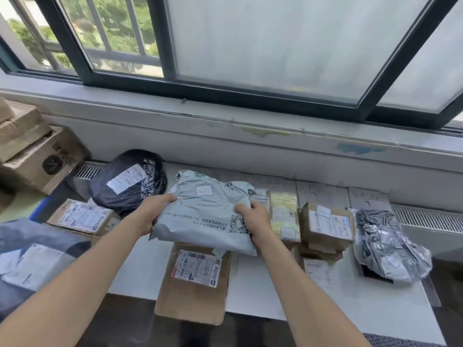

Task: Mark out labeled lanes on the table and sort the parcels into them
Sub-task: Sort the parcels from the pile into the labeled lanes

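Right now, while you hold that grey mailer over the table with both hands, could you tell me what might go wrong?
1. The cardboard box under the grey mailer overhangs the front edge of the table; a bump while setting the mailer down could tip it off.
2. The silver bag sits at the right edge and may slide off.
3. The stack of small boxes beside your right hand looks loosely piled; a knock could topple it.
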